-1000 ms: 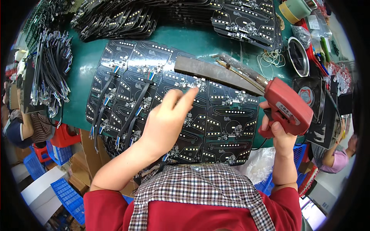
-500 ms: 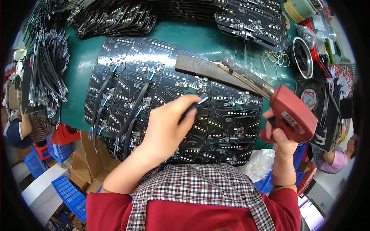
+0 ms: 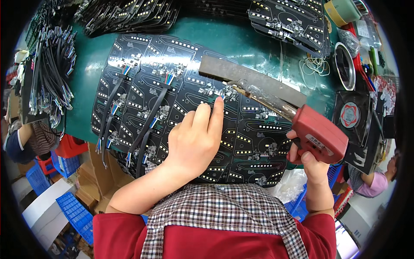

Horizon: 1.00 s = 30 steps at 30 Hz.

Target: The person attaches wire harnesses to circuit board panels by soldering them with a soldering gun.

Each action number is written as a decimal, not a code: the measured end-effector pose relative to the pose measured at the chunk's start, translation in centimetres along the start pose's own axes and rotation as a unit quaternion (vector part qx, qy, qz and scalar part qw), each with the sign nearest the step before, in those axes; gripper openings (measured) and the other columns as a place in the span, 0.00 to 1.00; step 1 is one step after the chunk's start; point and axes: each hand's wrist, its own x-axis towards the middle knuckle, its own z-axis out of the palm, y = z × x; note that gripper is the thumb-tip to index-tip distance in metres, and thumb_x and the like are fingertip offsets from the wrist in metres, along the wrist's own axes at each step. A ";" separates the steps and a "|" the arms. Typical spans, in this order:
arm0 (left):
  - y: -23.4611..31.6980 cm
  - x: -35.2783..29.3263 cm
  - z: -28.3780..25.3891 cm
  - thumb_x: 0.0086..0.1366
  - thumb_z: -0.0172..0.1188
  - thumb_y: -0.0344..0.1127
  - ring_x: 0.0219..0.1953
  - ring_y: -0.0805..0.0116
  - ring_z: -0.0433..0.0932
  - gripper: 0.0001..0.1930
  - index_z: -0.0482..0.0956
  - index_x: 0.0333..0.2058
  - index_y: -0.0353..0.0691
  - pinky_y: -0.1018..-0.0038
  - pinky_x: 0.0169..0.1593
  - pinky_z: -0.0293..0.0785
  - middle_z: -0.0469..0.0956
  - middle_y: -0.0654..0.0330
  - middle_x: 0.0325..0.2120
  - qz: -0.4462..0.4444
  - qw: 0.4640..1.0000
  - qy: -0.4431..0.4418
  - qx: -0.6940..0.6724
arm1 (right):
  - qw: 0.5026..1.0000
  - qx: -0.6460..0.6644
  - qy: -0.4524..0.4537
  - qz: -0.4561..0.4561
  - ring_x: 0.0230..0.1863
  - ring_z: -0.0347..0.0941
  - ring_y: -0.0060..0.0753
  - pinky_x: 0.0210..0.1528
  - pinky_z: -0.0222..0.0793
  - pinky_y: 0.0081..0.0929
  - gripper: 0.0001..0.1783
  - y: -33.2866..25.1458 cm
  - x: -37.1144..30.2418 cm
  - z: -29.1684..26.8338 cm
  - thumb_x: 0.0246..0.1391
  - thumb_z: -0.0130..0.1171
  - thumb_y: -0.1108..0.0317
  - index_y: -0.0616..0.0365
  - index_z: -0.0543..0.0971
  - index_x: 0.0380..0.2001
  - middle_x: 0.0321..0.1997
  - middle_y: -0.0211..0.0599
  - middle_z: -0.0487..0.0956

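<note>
My left hand point(image 3: 196, 140) rests over the black circuit boards point(image 3: 263, 168), index finger stretched out and pressing the coloured wire ends of a cable point(image 3: 221, 94) against a board's pads. The rest of that cable is hidden under the hand. In my right hand point(image 3: 312, 164) is a red soldering gun point(image 3: 321, 136), fingers wrapped round its grip. Its tip reaches toward the wire ends, just right of my index fingertip. On the boards at left, black cables point(image 3: 148, 110) lie with their coloured wires at the pads. A flat grey metal bar point(image 3: 246, 77) lies across the boards.
A bundle of black cables point(image 3: 51, 73) sits at the left. Stacked boards point(image 3: 129, 15) line the far edge, with another stack point(image 3: 289, 21) at far right. A metal ring point(image 3: 345, 67) and a black fan point(image 3: 347, 114) stand at the right. Other people appear at both sides.
My left hand has turned and brought the cable's wire ends down onto the board, its index finger now straightened. The soldering gun has swung slightly left and down, its tip nearer the wires.
</note>
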 end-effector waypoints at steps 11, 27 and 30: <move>-0.2 0.3 0.4 0.43 0.54 0.27 0.18 0.77 0.65 0.21 0.76 0.41 0.32 0.84 0.17 0.65 0.60 0.65 0.21 0.018 0.999 -0.008 0.031 | 0.999 0.012 -0.013 0.050 0.23 0.67 0.20 0.25 0.65 0.17 0.34 -0.3 0.4 0.7 0.44 0.65 0.62 0.67 0.66 0.52 0.40 0.46 0.75; -0.1 0.4 0.4 0.44 0.54 0.27 0.17 0.78 0.64 0.20 0.77 0.40 0.31 0.85 0.16 0.64 0.59 0.65 0.19 0.021 0.998 -0.005 0.054 | 0.997 -0.038 0.017 0.072 0.23 0.66 0.22 0.26 0.64 0.20 0.33 0.0 0.6 1.0 0.43 0.66 0.60 0.67 0.67 0.49 0.28 0.35 0.72; 0.0 0.5 0.3 0.45 0.55 0.27 0.17 0.78 0.64 0.19 0.77 0.40 0.31 0.85 0.16 0.63 0.59 0.66 0.19 0.021 0.998 -0.006 0.058 | 0.995 -0.092 0.025 0.024 0.14 0.63 0.21 0.17 0.63 0.20 0.37 0.2 0.6 1.3 0.44 0.64 0.55 0.68 0.64 0.51 0.21 0.34 0.72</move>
